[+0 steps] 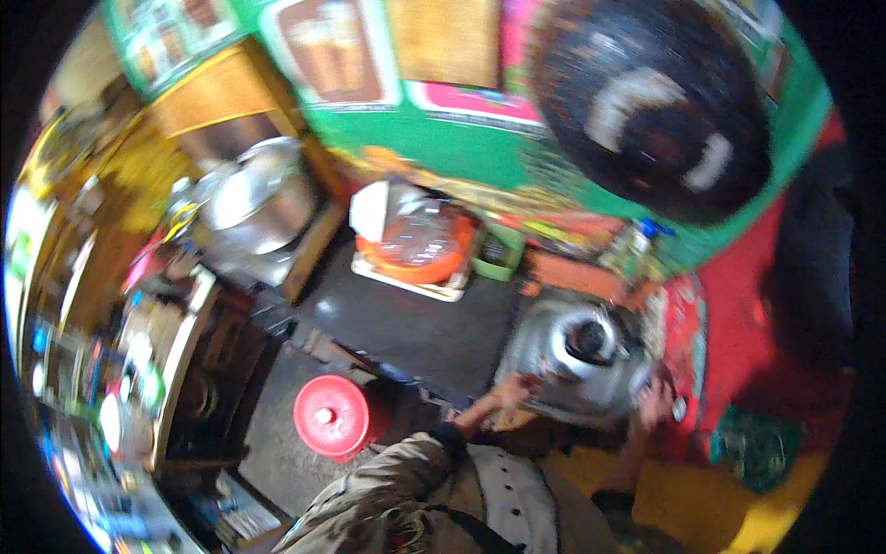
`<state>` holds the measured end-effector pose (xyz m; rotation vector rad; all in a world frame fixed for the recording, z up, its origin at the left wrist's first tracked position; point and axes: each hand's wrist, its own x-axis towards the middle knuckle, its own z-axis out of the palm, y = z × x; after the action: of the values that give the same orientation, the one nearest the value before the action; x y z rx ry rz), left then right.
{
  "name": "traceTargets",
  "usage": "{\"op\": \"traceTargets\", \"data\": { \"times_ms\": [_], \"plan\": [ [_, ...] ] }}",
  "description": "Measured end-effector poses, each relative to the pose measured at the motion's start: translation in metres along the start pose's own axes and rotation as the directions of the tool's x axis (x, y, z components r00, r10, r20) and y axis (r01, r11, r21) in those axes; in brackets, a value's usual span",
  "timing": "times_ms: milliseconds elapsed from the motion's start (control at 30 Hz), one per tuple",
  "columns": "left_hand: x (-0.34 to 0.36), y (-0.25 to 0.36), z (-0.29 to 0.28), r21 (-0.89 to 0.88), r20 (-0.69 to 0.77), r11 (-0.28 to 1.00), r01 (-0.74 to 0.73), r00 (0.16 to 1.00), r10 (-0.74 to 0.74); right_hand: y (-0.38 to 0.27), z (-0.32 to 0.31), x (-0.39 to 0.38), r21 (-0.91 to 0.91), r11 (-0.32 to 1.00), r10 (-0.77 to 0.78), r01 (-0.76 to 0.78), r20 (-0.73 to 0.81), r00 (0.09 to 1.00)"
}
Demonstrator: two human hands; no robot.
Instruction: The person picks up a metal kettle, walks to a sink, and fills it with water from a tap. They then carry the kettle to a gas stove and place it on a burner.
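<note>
A steel gas stove [544, 342] with a round burner [589, 342] stands at the counter's right part, slightly blurred. My left hand [509, 391] reaches to its front left side, with small, smeared fingers; I cannot make out whether they hold anything. My right hand [653, 402] is at the stove's right edge, fingers apart, beside a red ledge [692, 314]. A green plastic basket [755, 443] sits to the right of that hand. Left of the stove are a dark counter top [415, 328], an orange tub [406, 257] covered in clear plastic and a small green container [498, 254].
A red lidded bucket [332, 415] is on the floor at my left. Steel pots [263, 203] stand at the back left, above cluttered wooden shelves [185, 351]. A large blackened pan [646, 111] hangs on the green wall ahead. A dark shape [812, 240] is at the far right.
</note>
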<state>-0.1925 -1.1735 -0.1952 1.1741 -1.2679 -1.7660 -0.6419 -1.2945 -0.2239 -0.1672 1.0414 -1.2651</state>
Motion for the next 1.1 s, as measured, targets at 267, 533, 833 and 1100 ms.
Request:
{"op": "traceTargets", "data": {
  "times_ms": [267,533,833,1100],
  "plan": [
    [0.009,0.041,0.027,0.436,-0.549,0.900,-0.018,0.787,0.282,0.003,0.065,-0.043,-0.576,0.724,-0.465,0.379,-0.001,0.886],
    [0.011,0.067,0.029,0.225,-0.434,0.960,-0.169,0.864,0.254,0.002,0.109,-0.069,-0.653,0.644,-0.508,0.399,0.026,0.861],
    [0.017,0.013,0.038,0.089,0.010,0.977,-0.196,0.981,0.195,-0.002,0.107,-0.065,-0.685,0.656,-0.471,0.317,-0.044,0.881],
    [0.014,0.016,0.013,0.173,0.048,0.982,-0.081,0.996,0.074,0.000,0.109,-0.074,-0.605,0.629,-0.577,0.488,0.056,0.814]
  ]
}}
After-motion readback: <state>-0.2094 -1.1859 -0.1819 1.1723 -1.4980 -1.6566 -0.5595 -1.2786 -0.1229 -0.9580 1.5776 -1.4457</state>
